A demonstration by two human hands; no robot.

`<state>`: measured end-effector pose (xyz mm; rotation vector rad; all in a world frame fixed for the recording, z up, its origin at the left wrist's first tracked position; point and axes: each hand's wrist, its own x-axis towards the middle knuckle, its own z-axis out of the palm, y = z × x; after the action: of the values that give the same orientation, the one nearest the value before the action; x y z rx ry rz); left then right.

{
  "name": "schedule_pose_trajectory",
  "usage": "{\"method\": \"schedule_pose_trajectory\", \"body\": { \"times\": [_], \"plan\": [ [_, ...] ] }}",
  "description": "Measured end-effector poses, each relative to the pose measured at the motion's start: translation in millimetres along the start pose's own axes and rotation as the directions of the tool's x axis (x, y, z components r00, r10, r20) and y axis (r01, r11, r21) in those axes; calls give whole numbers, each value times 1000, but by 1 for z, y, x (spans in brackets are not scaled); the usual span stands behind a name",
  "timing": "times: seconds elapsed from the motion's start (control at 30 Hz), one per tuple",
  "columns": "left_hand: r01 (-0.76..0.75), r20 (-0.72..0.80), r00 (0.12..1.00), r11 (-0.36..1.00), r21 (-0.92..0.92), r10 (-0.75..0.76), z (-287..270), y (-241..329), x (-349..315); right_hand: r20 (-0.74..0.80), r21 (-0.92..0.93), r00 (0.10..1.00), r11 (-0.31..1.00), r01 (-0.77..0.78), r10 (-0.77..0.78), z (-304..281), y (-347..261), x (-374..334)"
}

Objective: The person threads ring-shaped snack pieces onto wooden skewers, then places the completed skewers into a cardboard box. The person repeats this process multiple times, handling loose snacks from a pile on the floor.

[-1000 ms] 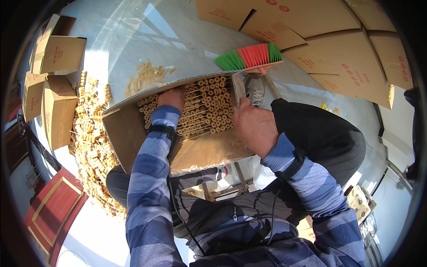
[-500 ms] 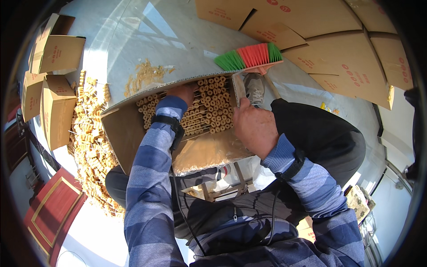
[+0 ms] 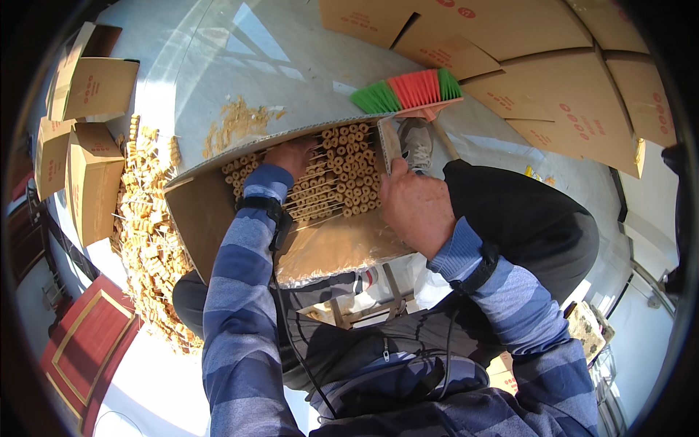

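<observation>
Large brown boxes (image 3: 561, 109) stand beyond and to the right of your right grip (image 3: 419, 207). The open carton (image 3: 342, 251) lies between that grip and, reaching inside it, your left grip (image 3: 290, 156). A tan heap of skewered pieces (image 3: 149, 240) spreads left of the left grip, outside the carton. Beyond the right grip: a broom (image 3: 408, 93), bristles green and red. Your right grip is closed over the carton's right edge; your left has its fingers hidden, hold cannot be told. Packed skewers (image 3: 353, 171) of ringed pieces sit just right of the left grip.
</observation>
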<state>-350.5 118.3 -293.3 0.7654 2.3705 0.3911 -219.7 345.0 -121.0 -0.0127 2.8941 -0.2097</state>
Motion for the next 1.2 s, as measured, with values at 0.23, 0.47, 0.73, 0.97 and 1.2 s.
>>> {"method": "schedule_pose_trajectory", "body": {
  "times": [0.23,0.47,0.73,0.97,1.2],
  "plan": [
    [56,-110,993,996,70,-48,19,5,8,30,-38,1000,999,-4,5,-1,-4,1],
    [200,-177,966,978,62,-187,29,21,20,27,-69,1000,998,-5,7,-1,-5,2],
    [124,-151,978,986,-114,-140,4,26,2,51,-75,999,997,-5,8,-1,-3,3],
    [276,98,959,956,-100,-266,-35,-30,-70,19,-116,1000,993,23,-21,-3,-6,-1],
    [329,-3,944,944,-16,-329,-14,-91,-88,27,-94,1000,995,11,-8,0,-7,1]
  ]
}}
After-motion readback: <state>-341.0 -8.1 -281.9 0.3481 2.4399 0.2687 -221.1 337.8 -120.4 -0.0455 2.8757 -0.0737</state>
